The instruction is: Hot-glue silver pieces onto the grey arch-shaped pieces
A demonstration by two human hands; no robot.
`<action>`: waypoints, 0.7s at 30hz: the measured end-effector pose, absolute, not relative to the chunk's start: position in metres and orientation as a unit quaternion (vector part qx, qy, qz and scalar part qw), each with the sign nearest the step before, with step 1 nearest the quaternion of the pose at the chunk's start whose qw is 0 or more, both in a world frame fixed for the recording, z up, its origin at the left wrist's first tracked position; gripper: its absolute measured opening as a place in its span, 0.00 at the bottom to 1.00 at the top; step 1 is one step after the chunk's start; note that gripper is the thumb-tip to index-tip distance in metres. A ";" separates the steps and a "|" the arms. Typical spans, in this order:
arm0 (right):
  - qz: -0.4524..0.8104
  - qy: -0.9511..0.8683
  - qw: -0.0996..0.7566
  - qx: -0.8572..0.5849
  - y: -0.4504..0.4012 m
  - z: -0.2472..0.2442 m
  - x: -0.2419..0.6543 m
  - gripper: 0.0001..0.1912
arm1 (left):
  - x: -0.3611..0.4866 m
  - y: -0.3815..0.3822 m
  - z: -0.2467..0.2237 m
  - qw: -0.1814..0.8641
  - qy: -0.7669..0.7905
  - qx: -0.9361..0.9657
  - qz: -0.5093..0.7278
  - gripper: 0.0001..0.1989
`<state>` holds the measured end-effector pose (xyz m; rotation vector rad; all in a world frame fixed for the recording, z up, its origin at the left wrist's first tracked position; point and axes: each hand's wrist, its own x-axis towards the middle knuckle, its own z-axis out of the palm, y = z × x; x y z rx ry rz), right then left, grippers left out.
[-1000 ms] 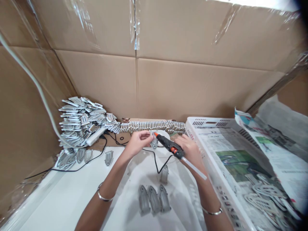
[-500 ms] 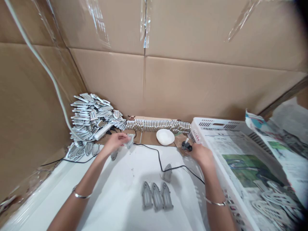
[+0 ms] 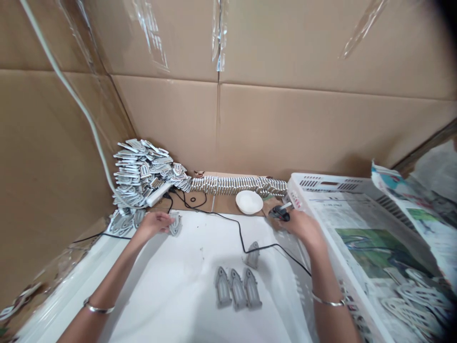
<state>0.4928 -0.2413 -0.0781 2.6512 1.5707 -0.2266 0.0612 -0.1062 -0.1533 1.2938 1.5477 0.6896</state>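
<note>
My left hand [image 3: 153, 225] pinches a grey arched piece [image 3: 174, 225] left of centre; my right hand [image 3: 303, 227] wraps a hot glue gun [image 3: 282, 214] beside the white plastic crate [image 3: 321, 183]. Its taut black cord [image 3: 243, 242] could snag the pieces.

Left hand [image 3: 153, 225]: bare, with a thin silver bangle [image 3: 99, 308] on the wrist
Right hand [image 3: 303, 227]: bare, with a matching silver bangle [image 3: 328, 302]
Forearms [image 3: 323, 271]: uncovered, no sleeves
</note>
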 end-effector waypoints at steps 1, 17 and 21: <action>-0.080 0.512 0.023 0.855 -0.241 -0.078 0.493 0.18 | 0.059 -0.106 -0.157 0.474 0.638 0.540 0.278 0.25; -0.058 0.456 0.046 0.887 -0.241 -0.074 0.492 0.21 | 0.190 -0.193 -0.136 0.293 0.478 0.819 0.119 0.17; -0.052 0.458 0.014 0.887 -0.247 -0.068 0.494 0.21 | 0.261 -0.234 -0.150 0.283 0.422 0.861 -0.014 0.23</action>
